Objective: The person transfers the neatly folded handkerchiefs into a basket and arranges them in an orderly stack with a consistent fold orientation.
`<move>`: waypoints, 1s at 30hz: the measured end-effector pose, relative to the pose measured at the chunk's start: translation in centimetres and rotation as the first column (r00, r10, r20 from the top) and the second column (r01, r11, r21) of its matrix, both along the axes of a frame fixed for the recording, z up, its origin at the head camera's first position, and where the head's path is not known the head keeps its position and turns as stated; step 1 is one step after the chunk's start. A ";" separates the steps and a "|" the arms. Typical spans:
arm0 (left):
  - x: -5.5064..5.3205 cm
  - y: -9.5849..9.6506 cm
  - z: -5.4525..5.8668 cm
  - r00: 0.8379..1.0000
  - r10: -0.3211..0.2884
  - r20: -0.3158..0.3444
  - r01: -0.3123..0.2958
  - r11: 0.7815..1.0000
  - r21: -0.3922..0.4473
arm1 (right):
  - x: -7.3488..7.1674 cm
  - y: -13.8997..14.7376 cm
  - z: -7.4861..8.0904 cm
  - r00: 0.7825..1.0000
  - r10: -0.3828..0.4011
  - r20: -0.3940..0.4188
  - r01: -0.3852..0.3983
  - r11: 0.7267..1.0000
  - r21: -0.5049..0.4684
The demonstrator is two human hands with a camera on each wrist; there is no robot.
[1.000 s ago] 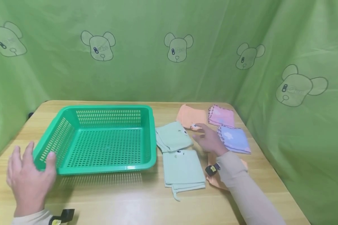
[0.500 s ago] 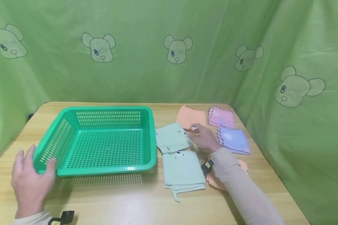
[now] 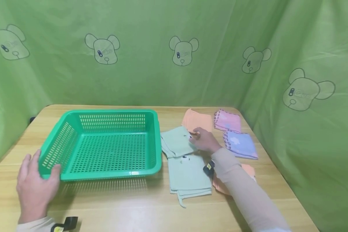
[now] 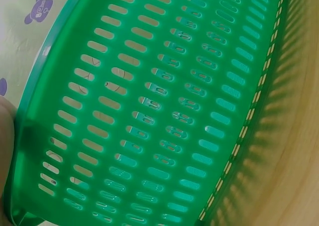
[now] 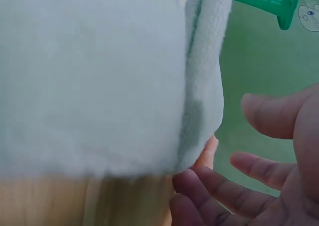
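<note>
In the head view my left hand (image 3: 37, 188) is at the near left corner of a green plastic basket (image 3: 108, 176), fingers extended along its outside and thumb at the front rim. The left wrist view shows the slotted basket wall (image 4: 159, 106) up close. My right hand (image 3: 206, 141) reaches the right edge of a folded light green towel (image 3: 177, 141) with an embroidered face. In the right wrist view its thumb stands apart from the fingers (image 5: 239, 191), whose tips are right at the towel's edge (image 5: 199, 106). A second light green towel (image 3: 188, 177) lies just nearer.
A folded orange towel (image 3: 195, 120) lies behind the right hand, and another orange towel (image 3: 249, 170) shows partly under the forearm. Pink (image 3: 228, 121) and blue (image 3: 242, 144) towels lie at the right of the wooden table (image 3: 127, 206). Green curtains (image 3: 145, 80) surround the table.
My right hand has moved left, from beside the orange towel to the edge of the upper light green towel. My left hand has shifted slightly right and down at the basket corner.
</note>
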State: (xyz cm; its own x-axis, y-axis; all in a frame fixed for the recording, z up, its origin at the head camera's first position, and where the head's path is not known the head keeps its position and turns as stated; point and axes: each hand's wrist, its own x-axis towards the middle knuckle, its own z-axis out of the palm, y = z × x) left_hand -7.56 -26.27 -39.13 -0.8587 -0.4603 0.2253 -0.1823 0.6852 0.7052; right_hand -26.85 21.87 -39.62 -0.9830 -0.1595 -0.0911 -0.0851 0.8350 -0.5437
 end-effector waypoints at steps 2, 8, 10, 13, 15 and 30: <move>0.0 -0.1 0.0 1.000 -0.007 0.000 0.007 1.000 0.000 | -0.1 -0.1 0.0 1.000 0.006 0.004 -0.006 1.000 0.012; -0.1 -0.1 0.1 1.000 -0.017 0.005 0.017 1.000 -0.008 | -0.4 -0.4 0.0 1.000 -0.001 0.025 0.001 1.000 0.012; 0.0 0.0 0.1 1.000 -0.016 0.005 0.016 1.000 -0.006 | -0.6 -0.4 0.0 0.999 -0.011 0.041 0.012 1.000 -0.004; 0.0 0.1 0.1 1.000 -0.013 0.004 0.013 1.000 -0.007 | -0.8 -0.3 0.0 0.998 -0.022 0.064 0.025 0.999 -0.032; 0.0 0.1 0.1 1.000 -0.010 -0.001 0.010 1.000 -0.008 | -0.9 -0.3 0.0 0.996 -0.031 0.081 0.036 0.998 -0.055; -0.1 0.1 0.2 1.000 -0.019 -0.005 0.018 1.000 -0.023 | -1.2 -0.8 -0.3 0.985 -0.095 0.144 0.121 0.976 -0.184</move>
